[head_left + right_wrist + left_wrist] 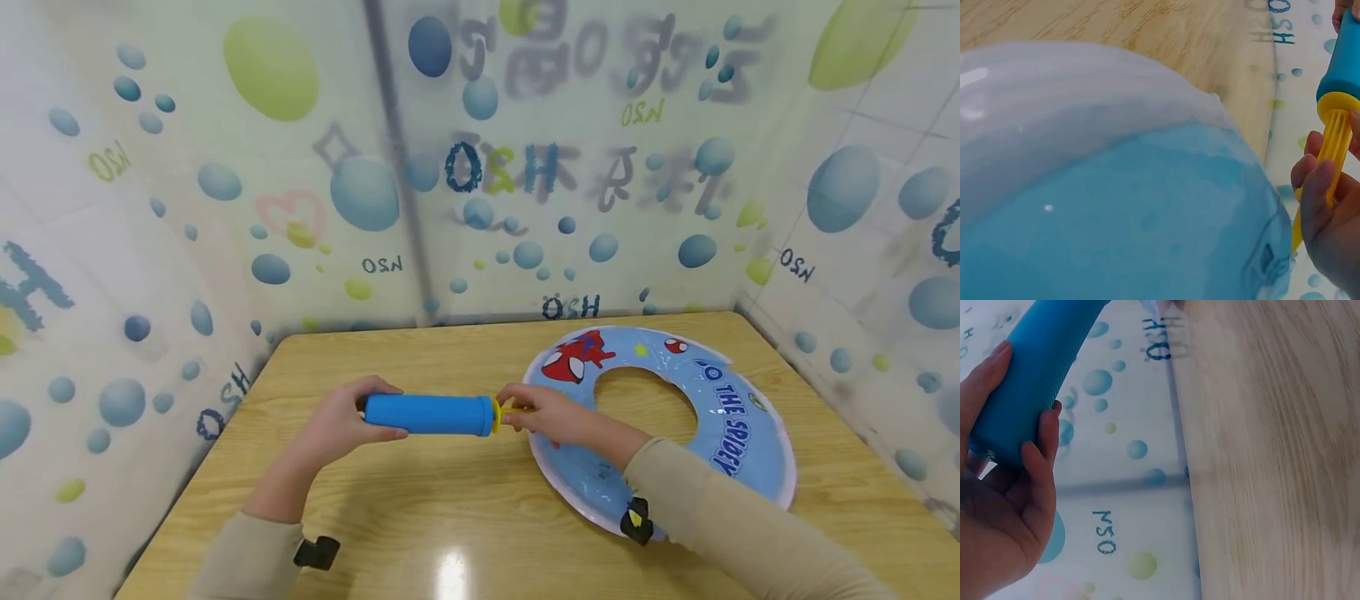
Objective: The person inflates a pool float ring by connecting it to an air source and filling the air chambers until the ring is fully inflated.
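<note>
A blue hand pump (pixel 427 414) with a yellow end is held level above the table in the head view. My left hand (pixel 341 425) grips the pump's left end, thumb on one side and fingers on the other, as the left wrist view also shows. On the right, my right hand (pixel 543 414) pinches the yellow pump handle (pixel 1335 140), whose ribbed shaft sticks out of the blue barrel. Below and beside the right forearm lies a blue swim ring (pixel 742 425) with a white rim and red cartoon figures, looking inflated.
The wooden table (pixel 442 500) stands against a wall curtain (pixel 487 217) printed with blue and green bubbles. Similar printed walls flank it left and right. A black wrist device (pixel 317 552) sits on the left cuff, another (pixel 637 521) on the right.
</note>
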{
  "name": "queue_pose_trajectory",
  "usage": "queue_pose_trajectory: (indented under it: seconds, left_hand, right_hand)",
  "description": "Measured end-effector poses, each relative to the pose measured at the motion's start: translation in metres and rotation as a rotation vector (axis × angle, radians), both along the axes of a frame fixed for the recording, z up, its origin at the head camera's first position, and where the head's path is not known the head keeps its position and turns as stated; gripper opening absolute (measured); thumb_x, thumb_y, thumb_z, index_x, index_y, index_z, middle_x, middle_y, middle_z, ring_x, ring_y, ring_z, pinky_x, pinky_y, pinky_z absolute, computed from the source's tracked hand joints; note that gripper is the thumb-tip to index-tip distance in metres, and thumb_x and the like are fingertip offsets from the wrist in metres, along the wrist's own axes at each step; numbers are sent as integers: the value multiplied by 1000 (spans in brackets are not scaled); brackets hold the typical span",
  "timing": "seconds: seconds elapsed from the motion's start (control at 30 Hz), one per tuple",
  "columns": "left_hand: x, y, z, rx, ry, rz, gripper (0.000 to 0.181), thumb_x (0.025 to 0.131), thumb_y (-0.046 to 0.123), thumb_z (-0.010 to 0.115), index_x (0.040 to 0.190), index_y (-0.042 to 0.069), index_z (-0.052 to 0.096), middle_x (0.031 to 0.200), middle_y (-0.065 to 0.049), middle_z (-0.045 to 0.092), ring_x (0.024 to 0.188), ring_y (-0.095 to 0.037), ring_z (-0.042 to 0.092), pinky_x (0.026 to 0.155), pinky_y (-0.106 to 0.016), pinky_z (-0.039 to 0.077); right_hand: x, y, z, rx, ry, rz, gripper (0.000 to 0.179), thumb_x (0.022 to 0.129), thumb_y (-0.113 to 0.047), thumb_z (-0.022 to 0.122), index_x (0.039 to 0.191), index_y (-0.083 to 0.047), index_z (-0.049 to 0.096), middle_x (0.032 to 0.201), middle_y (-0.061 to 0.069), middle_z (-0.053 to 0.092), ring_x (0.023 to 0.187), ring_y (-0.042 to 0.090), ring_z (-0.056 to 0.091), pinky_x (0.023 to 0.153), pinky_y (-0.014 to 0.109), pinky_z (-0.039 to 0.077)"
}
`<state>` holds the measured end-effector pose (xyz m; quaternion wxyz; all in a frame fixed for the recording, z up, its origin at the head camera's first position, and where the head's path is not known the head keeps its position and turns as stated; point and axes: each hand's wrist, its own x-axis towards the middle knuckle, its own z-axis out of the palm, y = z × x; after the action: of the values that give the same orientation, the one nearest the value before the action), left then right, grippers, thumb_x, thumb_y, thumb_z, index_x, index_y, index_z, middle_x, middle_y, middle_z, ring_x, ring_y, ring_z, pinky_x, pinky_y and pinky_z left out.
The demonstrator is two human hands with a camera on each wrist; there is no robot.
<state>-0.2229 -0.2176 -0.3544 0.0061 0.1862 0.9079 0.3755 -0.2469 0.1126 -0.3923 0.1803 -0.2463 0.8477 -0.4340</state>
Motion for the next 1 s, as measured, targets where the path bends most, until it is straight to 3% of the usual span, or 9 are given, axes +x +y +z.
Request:
queue_pose_trajectory:
  seconds: [0.23,0.43,0.73,1.0]
  left_hand:
    - [1,2,-1,86,-1,-27,49,75,26,87,117,13,65,118,-13,59,94,-29,59,75,-38,51]
    - [2,-11,6,183,8,-55,51,78,16,84,122,7,61,127,-20,53,100,-36,59,76,-40,53]
    - [10,-43,17,170,4,-28,53,83,12,79,130,3,56,131,-23,50,101,-39,58,75,-37,54]
    - [19,-70,21,143,-2,11,54,86,15,77,133,4,53,134,-22,47,104,-40,56,75,-33,54]
  right_hand:
    - [3,0,1,-15,17,2,24,100,-23,58,124,-18,55,89,14,61,59,25,51,39,28,43]
    - [2,10,3,-7,7,-16,27,100,-23,58,126,-19,54,89,11,61,66,27,55,42,31,49]
    - [-3,25,-1,-22,-11,-16,27,100,-20,58,126,-18,55,92,21,61,66,29,54,43,31,49]
    - [-6,38,-2,9,1,24,29,101,-24,56,128,-14,53,91,20,60,65,25,53,43,31,48]
